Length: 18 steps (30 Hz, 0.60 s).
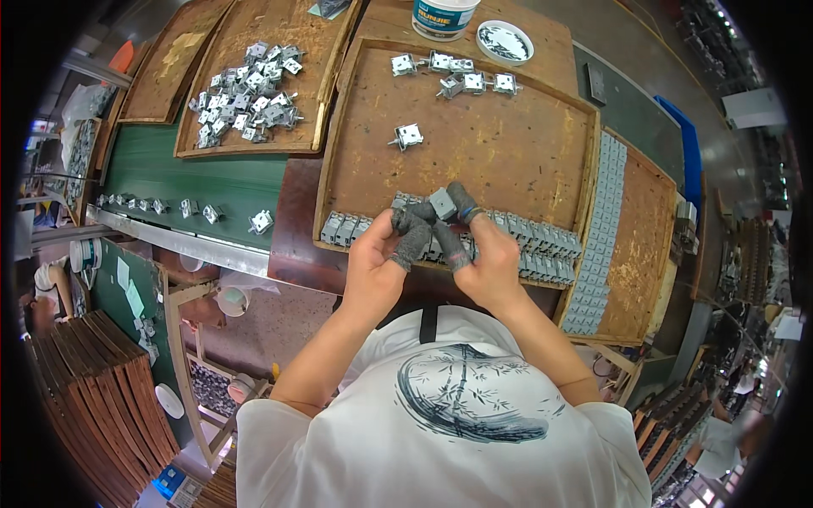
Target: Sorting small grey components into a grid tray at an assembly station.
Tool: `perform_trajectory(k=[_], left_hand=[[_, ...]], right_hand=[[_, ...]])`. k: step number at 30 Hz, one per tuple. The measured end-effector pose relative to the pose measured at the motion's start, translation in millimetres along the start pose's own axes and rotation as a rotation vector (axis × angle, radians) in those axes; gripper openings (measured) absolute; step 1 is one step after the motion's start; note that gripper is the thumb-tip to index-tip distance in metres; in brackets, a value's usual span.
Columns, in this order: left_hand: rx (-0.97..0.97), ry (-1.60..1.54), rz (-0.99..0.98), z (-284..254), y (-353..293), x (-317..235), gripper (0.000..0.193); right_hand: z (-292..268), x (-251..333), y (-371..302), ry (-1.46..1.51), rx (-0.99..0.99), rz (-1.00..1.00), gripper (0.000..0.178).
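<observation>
In the head view, the left hand (391, 245) and right hand (481, 241) are holding a small, squarish metal block (442, 203) in a narrow pinch between grey-covered fingertips, over the near edge of the middle tray (500, 165). Bare, scuffed wood is stretching from there toward the far rim, with a lone part (408, 136) lying toward the left and a loose cluster (474, 83) sitting farther off. Packed rows (542, 237) are lining the near edge. The left tray (292, 30) is holding a jumbled heap (250, 95); the right tray (639, 254) is carrying a flat grey grid (605, 212). Beyond the middle tray, a round white lid (508, 61) is holding dark bits beside a tub (442, 19). Spaced pieces (189, 208) are lying along the smooth green belt (152, 169).
</observation>
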<state>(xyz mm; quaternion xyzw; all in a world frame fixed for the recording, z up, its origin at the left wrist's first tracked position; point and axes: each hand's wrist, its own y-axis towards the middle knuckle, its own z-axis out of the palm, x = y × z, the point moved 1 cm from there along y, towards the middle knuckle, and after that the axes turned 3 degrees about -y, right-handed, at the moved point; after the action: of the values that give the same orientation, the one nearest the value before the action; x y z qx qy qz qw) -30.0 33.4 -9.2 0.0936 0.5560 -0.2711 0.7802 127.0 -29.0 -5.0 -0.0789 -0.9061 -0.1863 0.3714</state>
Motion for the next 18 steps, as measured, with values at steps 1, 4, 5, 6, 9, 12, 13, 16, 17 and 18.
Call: perform_trajectory(k=[1, 4, 5, 6, 9, 12, 13, 16, 17, 18], left_hand=[[-0.002, 0.000, 0.004, -1, 1, 2, 0.019], [0.008, 0.015, 0.036, -5, 0, 3, 0.020], [0.010, 0.001, 0.027, -6, -1, 3, 0.020], [0.011, -0.012, 0.018, -6, -1, 3, 0.020], [-0.005, -0.037, 0.034, -7, -3, 4, 0.021], [0.050, -0.053, 0.041, -9, -1, 1, 0.022], [0.047, -0.053, 0.042, -10, 0, 0, 0.022], [0.092, 0.048, 0.075, -10, 1, -6, 0.023], [0.107, 0.050, 0.086, -9, 1, -7, 0.023], [0.122, 0.052, 0.097, -8, 1, -8, 0.023]], right_hand=[[-1, -2, -2, 0.028, 0.020, -0.021, 0.040], [0, -3, -2, 0.079, -0.017, -0.057, 0.035], [1, -4, 0, 0.103, -0.070, -0.075, 0.033], [0, -4, -1, 0.103, -0.070, -0.079, 0.033], [-3, -6, -1, 0.193, 0.034, 0.027, 0.032], [-3, -4, 2, 0.381, 0.061, 0.106, 0.034], [-3, -1, 3, 0.559, 0.102, 0.237, 0.037], [-7, 8, 8, 0.730, 0.148, 0.372, 0.041], [-7, 9, 9, 0.726, 0.152, 0.372, 0.042], [-6, 7, 8, 0.728, 0.153, 0.373, 0.042]])
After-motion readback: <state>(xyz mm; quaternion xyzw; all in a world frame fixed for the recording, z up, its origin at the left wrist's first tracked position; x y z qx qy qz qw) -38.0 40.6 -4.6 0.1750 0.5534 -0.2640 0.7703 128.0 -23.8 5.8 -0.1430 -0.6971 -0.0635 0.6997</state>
